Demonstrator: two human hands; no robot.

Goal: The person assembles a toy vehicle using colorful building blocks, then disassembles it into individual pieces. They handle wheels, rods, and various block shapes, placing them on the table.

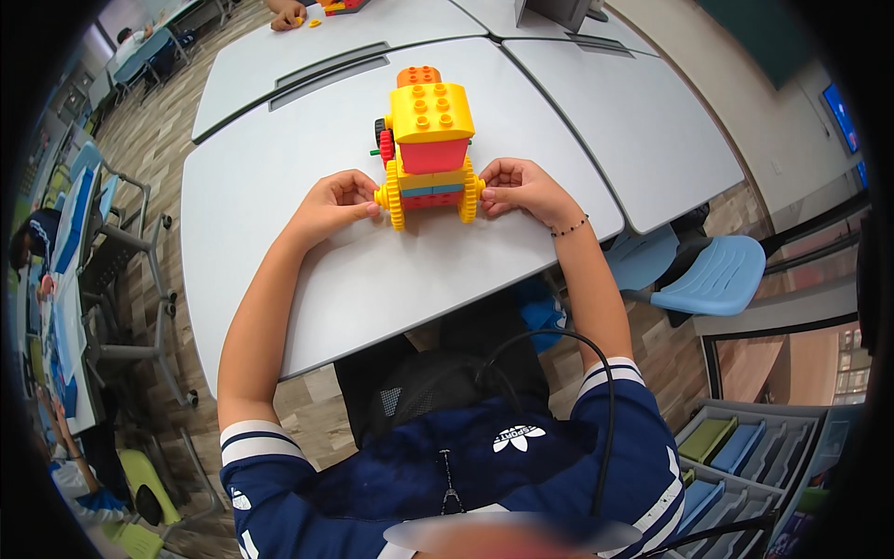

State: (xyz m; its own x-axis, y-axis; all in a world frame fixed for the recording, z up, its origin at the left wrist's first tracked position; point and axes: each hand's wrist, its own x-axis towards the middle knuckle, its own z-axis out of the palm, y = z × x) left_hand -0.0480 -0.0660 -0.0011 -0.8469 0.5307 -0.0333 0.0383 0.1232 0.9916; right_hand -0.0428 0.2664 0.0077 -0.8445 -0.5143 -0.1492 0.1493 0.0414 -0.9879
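Note:
A toy brick vehicle (436,156) stands on the white table between my hands. It has a yellow studded top (431,112), a red block below it and an orange brick at its far end. Large yellow gear wheels (395,196) flank its near end, and a black tyre and red gear show on its left side. My left hand (340,205) pinches the yellow knob outside the left gear wheel. On the opposite side my right hand (526,194) closes its thumb and fingers on the right knob, partly hidden by the fingertips.
The white table (279,214) adjoins other tables along dark seams. At the far left another person's hand (289,15) is beside small yellow pieces. A blue chair (712,277) stands at the right, near grey tray storage (745,447). A black cable (610,410) crosses my body.

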